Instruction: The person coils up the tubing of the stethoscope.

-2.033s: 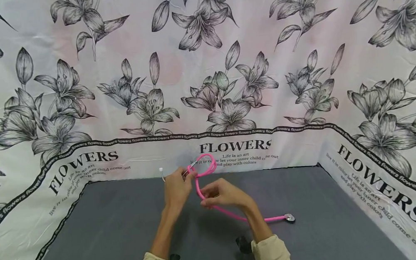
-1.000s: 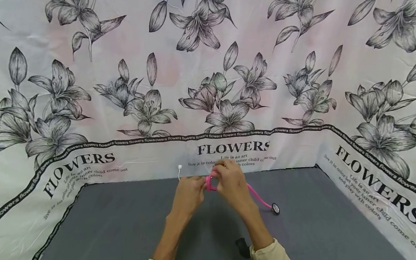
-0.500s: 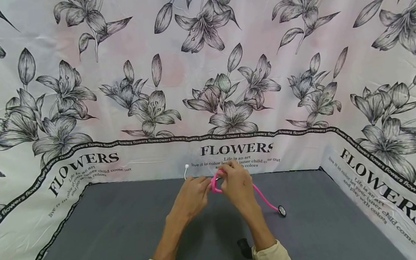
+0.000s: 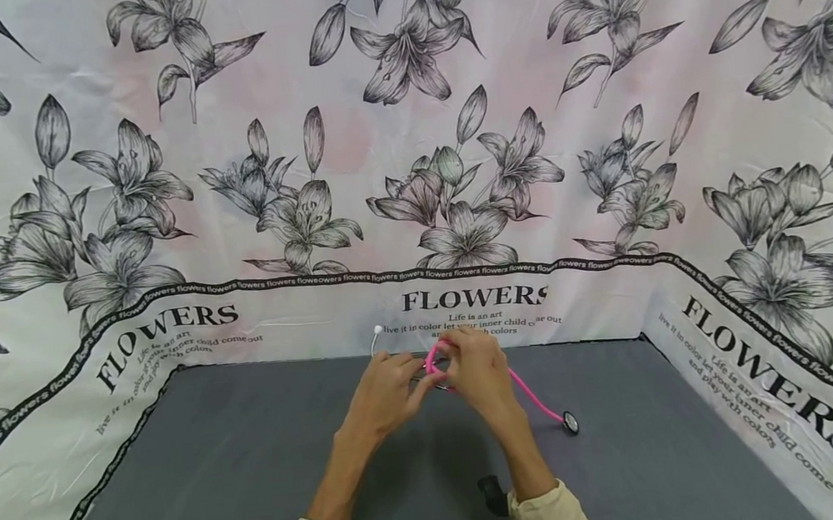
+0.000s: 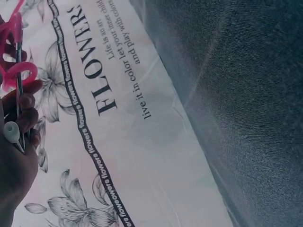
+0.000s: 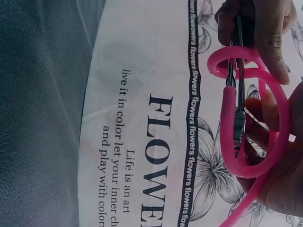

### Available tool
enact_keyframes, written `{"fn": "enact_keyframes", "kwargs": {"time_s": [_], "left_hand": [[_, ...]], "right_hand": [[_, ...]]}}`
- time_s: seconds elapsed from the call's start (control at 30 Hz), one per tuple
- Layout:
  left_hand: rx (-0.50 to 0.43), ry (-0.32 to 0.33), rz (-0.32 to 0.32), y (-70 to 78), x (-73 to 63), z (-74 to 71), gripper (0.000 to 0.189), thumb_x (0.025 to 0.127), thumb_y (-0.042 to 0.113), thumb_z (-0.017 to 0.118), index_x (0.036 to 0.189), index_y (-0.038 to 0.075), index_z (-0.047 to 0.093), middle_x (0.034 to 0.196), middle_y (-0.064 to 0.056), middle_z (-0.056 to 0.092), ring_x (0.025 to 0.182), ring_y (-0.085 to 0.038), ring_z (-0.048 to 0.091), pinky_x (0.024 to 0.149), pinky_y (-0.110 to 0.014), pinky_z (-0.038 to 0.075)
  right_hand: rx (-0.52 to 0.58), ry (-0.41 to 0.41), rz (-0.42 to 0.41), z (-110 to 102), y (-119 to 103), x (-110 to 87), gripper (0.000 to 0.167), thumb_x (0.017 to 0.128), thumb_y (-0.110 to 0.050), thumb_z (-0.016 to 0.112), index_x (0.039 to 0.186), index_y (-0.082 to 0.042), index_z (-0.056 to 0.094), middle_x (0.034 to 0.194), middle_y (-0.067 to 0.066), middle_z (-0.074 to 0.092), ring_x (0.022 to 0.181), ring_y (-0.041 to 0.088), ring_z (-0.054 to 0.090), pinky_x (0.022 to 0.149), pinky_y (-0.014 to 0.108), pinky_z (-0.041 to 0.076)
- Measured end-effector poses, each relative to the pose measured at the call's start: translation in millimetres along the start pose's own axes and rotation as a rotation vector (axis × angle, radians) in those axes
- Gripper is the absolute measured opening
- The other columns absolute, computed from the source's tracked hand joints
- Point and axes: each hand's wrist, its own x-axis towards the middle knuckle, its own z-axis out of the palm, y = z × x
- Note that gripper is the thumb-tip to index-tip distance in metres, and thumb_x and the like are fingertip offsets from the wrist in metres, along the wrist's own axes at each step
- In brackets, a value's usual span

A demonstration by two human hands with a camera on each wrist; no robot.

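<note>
In the head view a pink stethoscope is held up between both hands near the table's back edge. My left hand (image 4: pixel 382 390) grips its metal ear tubes (image 5: pixel 19 94); a white ear tip (image 5: pixel 11 132) sticks out beyond the fingers. My right hand (image 4: pixel 478 373) pinches the pink tubing (image 6: pixel 284 118), which is looped around the metal tubes in the right wrist view. The left thumb reaches across to the loop. From the right hand the tubing slopes down to the round chest piece (image 4: pixel 570 423) at the right. Fingers partly hide the loop in the head view.
A dark grey table (image 4: pixel 655 471) lies beneath the hands. White cloth (image 4: pixel 301 317) printed with flowers and lettering stands behind it and along both sides. Black objects (image 4: pixel 494 495) sit by the wrists, near the beige sleeves.
The right hand has risen from the hanging tubing to the loop, and the left hand has shifted right. The chest piece first swung left, then drifted slightly right. Most recently, the left thumb extended toward the loop.
</note>
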Motion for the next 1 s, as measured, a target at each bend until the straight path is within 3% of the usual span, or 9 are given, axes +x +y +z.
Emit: {"fn": "enact_keyframes", "kwargs": {"time_s": [0.17,0.33,0.5,0.63,0.83,1.0], "left_hand": [[-0.032,0.023,-0.064,1.8,-0.3,2.4,0.032,0.099,0.041,0.068,0.087,0.013,0.079,0.076,0.002,0.074,0.070,-0.014,0.066,0.075,-0.034,0.046],[-0.074,0.046,-0.122,3.3,-0.8,4.3,0.029,0.095,0.039,0.074,0.086,0.012,0.080,0.063,0.002,0.065,0.058,-0.012,0.051,0.069,-0.033,0.043],[-0.091,0.032,-0.094,-0.7,2.7,1.0,0.025,0.088,0.038,0.081,0.087,0.012,0.079,0.059,0.003,0.057,0.054,-0.008,0.039,0.061,-0.025,0.032],[-0.081,-0.015,-0.077,-2.2,4.1,-5.3,0.023,0.087,0.036,0.082,0.086,0.014,0.077,0.060,0.004,0.057,0.055,-0.009,0.043,0.061,-0.024,0.027],[-0.097,-0.121,-0.068,-4.4,3.7,-15.7,0.024,0.090,0.035,0.079,0.100,0.013,0.079,0.074,0.004,0.066,0.066,-0.012,0.056,0.077,-0.035,0.043],[-0.151,-0.134,-0.019,-7.9,3.7,-21.4,0.030,0.091,0.032,0.079,0.115,0.014,0.080,0.078,0.003,0.066,0.067,-0.011,0.053,0.079,-0.034,0.040]], "right_hand": [[0.022,-0.035,-0.013,0,2,-0.7,0.010,0.093,-0.010,0.076,0.101,-0.005,0.080,0.093,0.009,0.077,0.077,0.022,0.072,0.065,0.035,0.057],[0.015,-0.060,-0.072,2,4,-1.9,0.010,0.090,-0.009,0.080,0.100,-0.006,0.081,0.091,0.008,0.076,0.074,0.020,0.068,0.062,0.028,0.054],[0.038,-0.048,-0.112,3,4,-0.7,0.009,0.087,-0.007,0.082,0.096,-0.005,0.081,0.089,0.008,0.075,0.075,0.020,0.067,0.066,0.030,0.054],[0.060,-0.041,-0.096,4,4,0.6,0.010,0.084,-0.007,0.083,0.094,-0.004,0.081,0.087,0.008,0.076,0.074,0.020,0.068,0.069,0.031,0.055],[0.148,-0.025,0.000,3,8,2.9,0.024,0.081,-0.013,0.087,0.101,-0.002,0.077,0.088,0.012,0.080,0.074,0.023,0.076,0.064,0.031,0.059],[0.358,-0.071,0.137,-5,17,6.6,0.023,0.082,-0.006,0.087,0.098,0.002,0.073,0.090,0.018,0.078,0.076,0.028,0.079,0.066,0.029,0.061]]}}
